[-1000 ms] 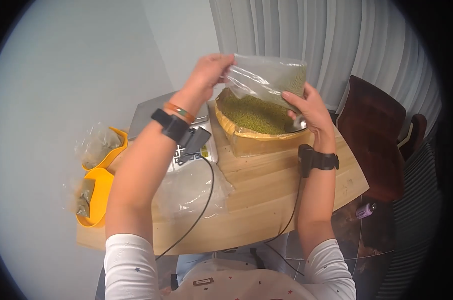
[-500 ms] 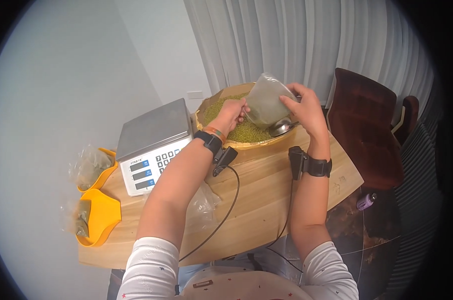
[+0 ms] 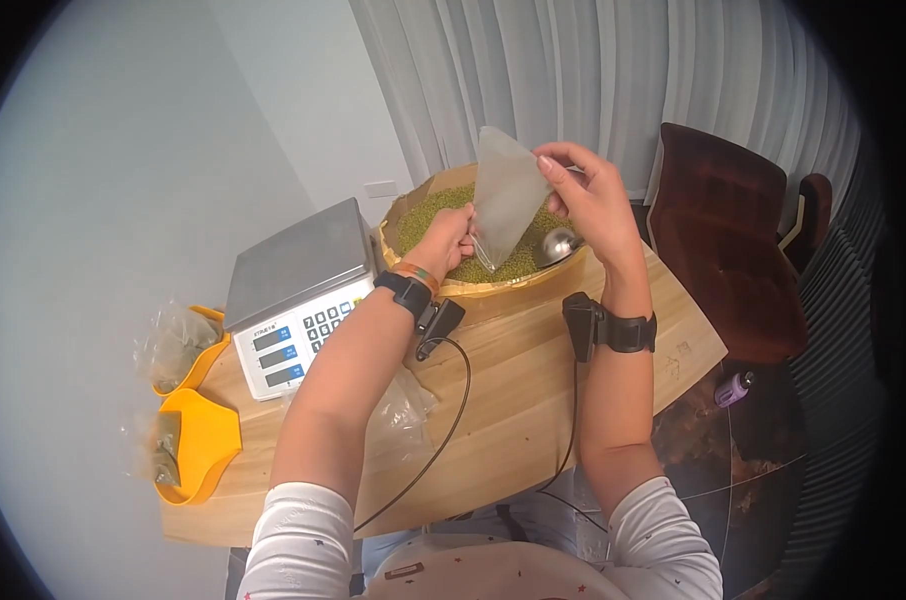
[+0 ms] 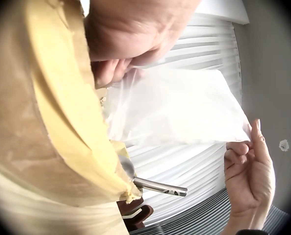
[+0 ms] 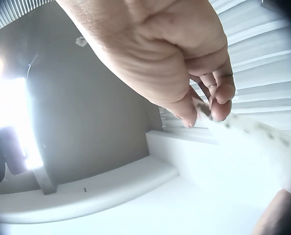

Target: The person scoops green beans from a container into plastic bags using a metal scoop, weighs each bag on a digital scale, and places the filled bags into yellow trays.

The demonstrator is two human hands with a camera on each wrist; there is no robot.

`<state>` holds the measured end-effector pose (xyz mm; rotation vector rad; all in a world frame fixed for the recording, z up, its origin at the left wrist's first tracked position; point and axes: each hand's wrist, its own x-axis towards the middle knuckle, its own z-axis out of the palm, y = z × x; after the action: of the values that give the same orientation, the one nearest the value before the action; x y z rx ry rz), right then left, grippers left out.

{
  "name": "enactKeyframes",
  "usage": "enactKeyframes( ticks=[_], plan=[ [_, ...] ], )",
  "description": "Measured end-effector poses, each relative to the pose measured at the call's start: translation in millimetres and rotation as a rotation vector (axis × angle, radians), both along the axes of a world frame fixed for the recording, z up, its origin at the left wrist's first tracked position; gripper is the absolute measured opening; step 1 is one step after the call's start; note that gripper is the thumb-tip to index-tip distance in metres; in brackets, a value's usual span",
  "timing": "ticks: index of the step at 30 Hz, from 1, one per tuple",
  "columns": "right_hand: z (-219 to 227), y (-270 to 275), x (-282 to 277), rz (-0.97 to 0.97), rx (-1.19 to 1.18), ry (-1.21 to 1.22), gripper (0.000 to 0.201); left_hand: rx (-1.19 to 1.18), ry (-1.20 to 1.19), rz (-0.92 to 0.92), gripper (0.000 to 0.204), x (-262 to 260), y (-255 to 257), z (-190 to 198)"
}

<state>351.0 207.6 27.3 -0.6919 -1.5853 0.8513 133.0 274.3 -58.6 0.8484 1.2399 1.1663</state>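
Observation:
A translucent plastic bag (image 3: 505,185) is stretched between my two hands above a cardboard box (image 3: 503,292) of small green beans (image 3: 425,212). My left hand (image 3: 447,240) grips the bag's lower end, low over the beans. Up at the opposite corner, my right hand (image 3: 591,200) pinches the bag between thumb and fingers, seen close in the right wrist view. The bag (image 4: 179,107) looks flat and pale in the left wrist view, with no bulk of beans in it. A metal scoop (image 3: 558,246) lies on the beans under my right hand, its handle (image 4: 160,186) sticking out past the rim.
A digital scale (image 3: 298,262) with a grey platform stands left of the box. Two yellow trays (image 3: 213,432) holding bagged contents sit at the table's left edge. Loose clear plastic (image 3: 401,415) lies under my left forearm. A brown chair (image 3: 718,240) is at the right.
The bag, earlier held level with green beans in its right end, was lowered and tilted leftward over the box. It now looks flat, its right corner raised. My left hand dropped toward the beans.

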Motion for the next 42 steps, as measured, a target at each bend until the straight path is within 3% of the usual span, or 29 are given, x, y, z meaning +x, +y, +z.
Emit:
enactKeyframes(
  ticks=[8,14,16,17,20,22,25,29,31,36,40,42],
  plan=[
    [1.4,-0.9,2.7,0.015,0.038,0.012,0.034,-0.01,-0.012,0.011,0.034,-0.8,-7.0,3.3],
    [-0.1,-2.5,3.7,-0.189,0.167,-0.138,0.029,0.012,-0.021,-0.026,0.027,-9.7,-3.6,1.7],
    [3.0,-6.6,7.2,-0.363,0.202,-0.223,0.038,0.078,-0.044,-0.039,0.024,-7.5,-10.3,13.1],
    [3.8,-7.6,9.5,-0.361,0.2,-0.223,0.038,0.076,-0.044,-0.038,0.024,-7.2,-14.1,19.0],
    [1.5,-5.3,17.8,-0.452,0.169,-0.304,0.043,0.154,-0.08,-0.099,0.032,-8.0,-31.2,42.9],
    [-3.5,2.5,21.9,-0.481,0.139,-0.385,0.043,0.268,0.141,-0.187,0.058,-12.4,-38.0,52.2],
    [-9.8,6.1,21.2,-0.468,0.163,-0.45,0.044,0.313,0.328,-0.102,0.074,-16.0,-52.4,63.3],
    [-8.0,-4.2,7.4,-0.329,0.216,-0.537,0.044,0.319,0.554,0.05,0.075,-31.7,-90.5,91.0],
    [-1.5,-18.8,-7.4,-0.192,0.229,-0.605,0.042,0.394,0.673,-0.052,0.072,-49.7,-116.6,106.5],
    [-18.2,-32.1,-49.9,-0.041,0.362,-0.727,0.039,0.275,0.77,-0.02,0.031,-101.7,-199.2,120.0],
    [-24.4,-71.9,-82.7,0.033,0.525,-0.673,0.039,0.151,0.835,0.009,0.029,-129.6,-272.3,109.5],
    [-19.3,-96.4,-95.0,0.142,0.481,-0.716,0.042,0.015,0.751,-0.055,0.03,-142.9,-297.7,87.9]
  ],
)
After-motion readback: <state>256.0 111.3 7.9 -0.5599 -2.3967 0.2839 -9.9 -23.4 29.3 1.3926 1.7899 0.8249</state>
